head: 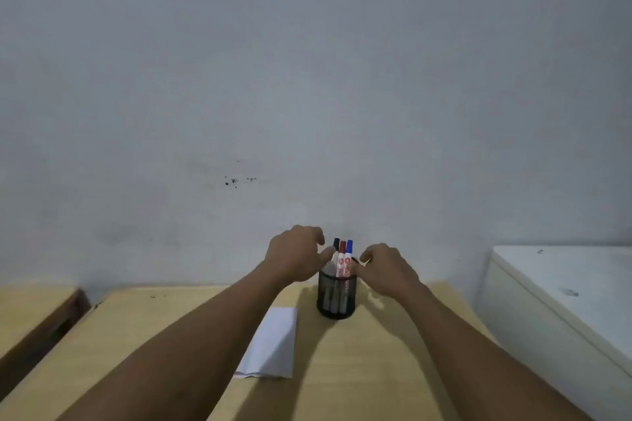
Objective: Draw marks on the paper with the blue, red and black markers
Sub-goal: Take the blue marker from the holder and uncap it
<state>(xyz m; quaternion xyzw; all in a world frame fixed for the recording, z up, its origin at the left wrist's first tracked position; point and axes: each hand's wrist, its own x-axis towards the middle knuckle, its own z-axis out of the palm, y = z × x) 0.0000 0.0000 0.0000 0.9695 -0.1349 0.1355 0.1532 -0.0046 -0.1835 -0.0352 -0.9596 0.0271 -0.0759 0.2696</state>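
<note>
The left hand (297,255) hangs just left of the cup (337,294), loosely curled, its thumb and forefinger reaching toward the black marker (336,248); whether they already pinch it I cannot tell, as the fingertips merge with the barrel at this size. The right hand (386,270) sits just right of the cup with its fingers bent down onto the rim, seemingly steadying the cup so it does not tip or slide when a marker is drawn out; it grips nothing else.

The cup is a black mesh holder standing upright on the desk (393,369). In it stand three capped markers, caps up: the black marker on the left, the red marker (342,258) in the middle, the blue marker (349,253) on the right, all leaning together and rising above the rim, which makes them easy to pluck from above.

The paper (273,342) lies flat on the desk just left of the cup and nearer the person, partly under the left forearm. It looks blank, so I judge no mark is yet made and the work is at its first step: taking a marker out.

Well right of the cup stands a white cabinet (564,301); behind the cup rises a grey wall (307,79).
</note>
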